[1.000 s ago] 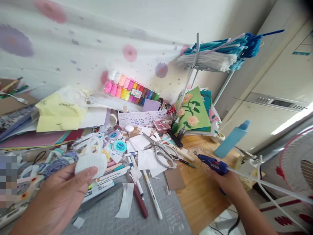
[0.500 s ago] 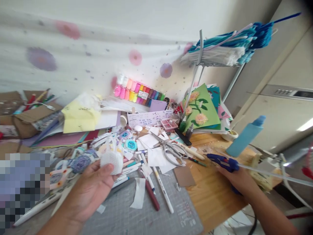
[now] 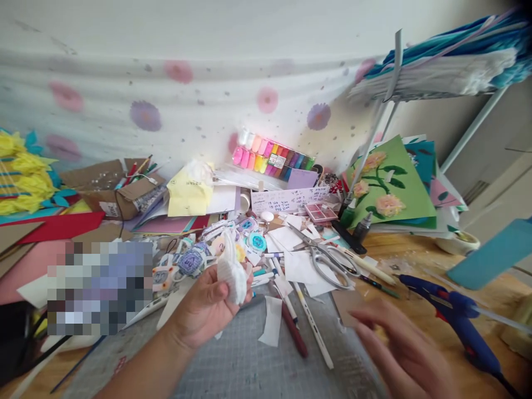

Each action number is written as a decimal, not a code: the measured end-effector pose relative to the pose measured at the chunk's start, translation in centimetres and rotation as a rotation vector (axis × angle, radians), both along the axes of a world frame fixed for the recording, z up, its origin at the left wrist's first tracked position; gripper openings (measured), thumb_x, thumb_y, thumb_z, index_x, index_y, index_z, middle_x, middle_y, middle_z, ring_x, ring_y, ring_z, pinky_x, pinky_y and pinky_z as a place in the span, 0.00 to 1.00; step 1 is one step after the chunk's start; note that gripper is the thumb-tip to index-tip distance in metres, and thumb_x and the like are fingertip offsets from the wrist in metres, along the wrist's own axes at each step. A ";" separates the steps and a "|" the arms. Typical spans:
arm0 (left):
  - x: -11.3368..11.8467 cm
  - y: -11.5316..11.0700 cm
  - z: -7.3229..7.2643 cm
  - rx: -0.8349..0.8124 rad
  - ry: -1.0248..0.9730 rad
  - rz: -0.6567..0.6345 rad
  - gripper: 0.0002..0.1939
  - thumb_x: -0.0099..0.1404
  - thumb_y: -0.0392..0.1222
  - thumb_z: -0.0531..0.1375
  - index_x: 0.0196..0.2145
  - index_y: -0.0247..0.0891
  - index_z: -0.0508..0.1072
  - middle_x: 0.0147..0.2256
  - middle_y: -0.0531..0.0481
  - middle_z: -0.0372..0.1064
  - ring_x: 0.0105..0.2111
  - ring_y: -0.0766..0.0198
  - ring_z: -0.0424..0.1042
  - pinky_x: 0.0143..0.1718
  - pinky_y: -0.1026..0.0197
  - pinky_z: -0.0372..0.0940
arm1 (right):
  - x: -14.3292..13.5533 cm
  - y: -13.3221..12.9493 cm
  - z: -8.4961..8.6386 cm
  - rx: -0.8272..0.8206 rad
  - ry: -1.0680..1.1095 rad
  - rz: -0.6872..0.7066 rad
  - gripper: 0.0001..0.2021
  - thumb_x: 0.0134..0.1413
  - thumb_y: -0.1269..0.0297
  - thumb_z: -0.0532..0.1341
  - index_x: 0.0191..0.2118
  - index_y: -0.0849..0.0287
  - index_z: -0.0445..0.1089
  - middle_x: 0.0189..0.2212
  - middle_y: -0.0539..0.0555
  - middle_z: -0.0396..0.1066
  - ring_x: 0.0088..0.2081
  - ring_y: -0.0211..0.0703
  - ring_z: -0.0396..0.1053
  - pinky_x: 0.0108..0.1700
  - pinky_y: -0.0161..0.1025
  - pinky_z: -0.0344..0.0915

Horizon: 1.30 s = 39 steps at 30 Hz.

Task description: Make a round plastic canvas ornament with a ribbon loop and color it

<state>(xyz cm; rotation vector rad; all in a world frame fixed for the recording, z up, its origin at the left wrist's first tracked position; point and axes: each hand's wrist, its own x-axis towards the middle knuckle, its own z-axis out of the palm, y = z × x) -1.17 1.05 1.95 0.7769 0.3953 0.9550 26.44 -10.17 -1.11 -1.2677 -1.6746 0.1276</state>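
Note:
Upright in my left hand (image 3: 208, 307) is a small white textured piece (image 3: 231, 272), knitted-looking and rounded, with a narrow top. My fingers and thumb pinch its lower part, and it is turned partly edge-on. My right hand (image 3: 401, 346) is blurred over the right edge of the grey cutting mat (image 3: 233, 366), beside a brown card square (image 3: 348, 306). Its fingers look loosely bent and apart, with nothing visible in them. To its right, a blue glue gun (image 3: 451, 310) lies on the wooden table with a clear glue stick in its back.
Scissors (image 3: 328, 257), markers (image 3: 313, 327), paper scraps (image 3: 272, 321) and small crocheted pieces (image 3: 193, 257) crowd the mat's far side. A blue bottle (image 3: 494, 252) stands at right. Behind are a clay set (image 3: 272, 158), a cardboard box (image 3: 108, 194) and a rack of pipe cleaners (image 3: 440, 66).
My right hand has let go of the glue gun and moved left towards the mat. My left hand has turned the white piece from face-on to edge-on. The view has swung left.

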 end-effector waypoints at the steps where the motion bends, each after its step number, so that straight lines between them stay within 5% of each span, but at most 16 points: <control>1: 0.0 0.0 0.0 0.012 -0.003 -0.017 0.17 0.42 0.42 0.74 0.31 0.34 0.80 0.27 0.51 0.73 0.26 0.69 0.70 0.30 0.68 0.67 | -2.3 1.8 1.7 -0.040 0.028 0.115 0.08 0.55 0.71 0.59 0.39 0.54 0.72 0.30 0.53 0.73 0.33 0.43 0.72 0.34 0.36 0.69; 5: 0.2 -0.3 0.2 0.056 -0.013 -0.054 0.15 0.44 0.43 0.73 0.31 0.36 0.80 0.26 0.51 0.72 0.26 0.69 0.68 0.29 0.68 0.66 | -8.1 7.4 6.7 -0.113 0.173 0.499 0.12 0.55 0.75 0.57 0.42 0.56 0.73 0.32 0.53 0.72 0.34 0.39 0.70 0.36 0.36 0.68; 10: 0.1 -0.6 -0.1 0.062 -0.026 -0.065 0.14 0.44 0.45 0.73 0.29 0.37 0.81 0.25 0.52 0.71 0.25 0.69 0.67 0.28 0.68 0.65 | -9.5 10.2 7.4 -0.197 0.319 0.807 0.12 0.52 0.78 0.58 0.37 0.56 0.75 0.33 0.52 0.73 0.35 0.38 0.70 0.37 0.36 0.68; 18: 0.5 -0.4 -0.8 0.027 -0.041 -0.108 0.14 0.45 0.46 0.72 0.29 0.37 0.80 0.26 0.52 0.72 0.25 0.70 0.68 0.28 0.69 0.65 | -9.5 10.3 5.1 -0.350 0.619 0.806 0.02 0.52 0.68 0.62 0.30 0.57 0.71 0.27 0.50 0.68 0.31 0.39 0.68 0.36 0.39 0.66; 25: 0.9 -0.6 -0.2 0.006 -0.016 -0.072 0.12 0.44 0.45 0.72 0.25 0.38 0.79 0.23 0.54 0.68 0.24 0.69 0.66 0.28 0.68 0.66 | -10.0 9.5 5.5 -0.564 0.935 0.976 0.07 0.50 0.61 0.65 0.28 0.57 0.68 0.26 0.49 0.69 0.27 0.39 0.70 0.33 0.41 0.69; 39: 1.2 -0.2 -0.7 -0.006 0.060 0.002 0.10 0.46 0.41 0.72 0.28 0.39 0.79 0.26 0.55 0.75 0.29 0.66 0.71 0.34 0.65 0.65 | -9.8 9.5 5.2 -0.618 0.900 0.839 0.08 0.45 0.64 0.66 0.24 0.59 0.66 0.22 0.47 0.65 0.28 0.36 0.63 0.33 0.35 0.61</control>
